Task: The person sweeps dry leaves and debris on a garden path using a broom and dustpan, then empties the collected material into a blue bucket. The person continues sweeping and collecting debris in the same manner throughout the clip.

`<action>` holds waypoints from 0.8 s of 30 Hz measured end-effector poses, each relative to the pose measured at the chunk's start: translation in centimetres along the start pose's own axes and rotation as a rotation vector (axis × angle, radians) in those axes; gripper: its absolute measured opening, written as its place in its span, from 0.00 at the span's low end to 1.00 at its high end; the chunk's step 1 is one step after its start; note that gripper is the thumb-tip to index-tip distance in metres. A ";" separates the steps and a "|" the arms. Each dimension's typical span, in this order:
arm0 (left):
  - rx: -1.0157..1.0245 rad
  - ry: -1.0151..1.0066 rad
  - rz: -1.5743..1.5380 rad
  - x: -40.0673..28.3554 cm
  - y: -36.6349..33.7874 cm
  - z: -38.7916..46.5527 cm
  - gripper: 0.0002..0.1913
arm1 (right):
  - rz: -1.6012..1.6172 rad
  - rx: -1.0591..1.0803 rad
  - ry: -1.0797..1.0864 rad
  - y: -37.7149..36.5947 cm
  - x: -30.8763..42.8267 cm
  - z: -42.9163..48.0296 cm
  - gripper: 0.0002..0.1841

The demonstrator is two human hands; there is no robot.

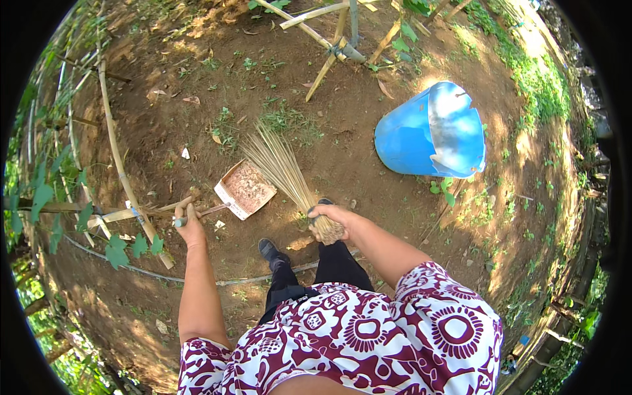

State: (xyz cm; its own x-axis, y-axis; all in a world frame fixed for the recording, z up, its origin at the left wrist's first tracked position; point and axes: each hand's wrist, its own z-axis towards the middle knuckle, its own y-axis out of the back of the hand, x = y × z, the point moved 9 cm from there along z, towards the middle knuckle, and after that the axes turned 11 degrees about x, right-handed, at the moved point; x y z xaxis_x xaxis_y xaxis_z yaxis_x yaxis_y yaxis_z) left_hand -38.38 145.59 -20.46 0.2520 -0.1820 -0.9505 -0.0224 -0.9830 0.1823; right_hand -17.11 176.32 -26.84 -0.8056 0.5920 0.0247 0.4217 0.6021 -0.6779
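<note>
My left hand (190, 228) grips the handle of a long-handled dustpan (248, 188), whose pinkish pan rests near the ground ahead of me; its inside looks soiled. In my right hand (330, 220) is a stick broom (284, 165), a tied bundle of thin stiff stalks held near its thick bound end. The stalks fan out forward and to the left, and their far part lies beside and partly over the pan's right edge. Small green weeds (286, 120) grow by the broom's tips.
A blue plastic bucket (405, 136) with a broken rim lies tilted at the right. Bamboo poles (116, 143) with vine leaves stand at the left, close to my left hand. Tied bamboo stakes (323, 74) stand ahead. A thin pipe or hose (242, 281) crosses the soil by my feet.
</note>
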 end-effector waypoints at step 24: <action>-0.364 0.142 -0.089 6.7 -1.3 -12.5 0.07 | -0.273 -0.160 0.041 6.1 8.9 -1.4 0.12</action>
State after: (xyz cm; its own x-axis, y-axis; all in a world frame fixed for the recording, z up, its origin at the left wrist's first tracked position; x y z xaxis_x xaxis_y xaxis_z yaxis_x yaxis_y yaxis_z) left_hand -24.59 145.99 -23.96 0.3688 -0.0662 -0.9271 0.3434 -0.9172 0.2021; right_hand -21.11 186.04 -29.76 -0.8818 0.4162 0.2216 0.2552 0.8164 -0.5180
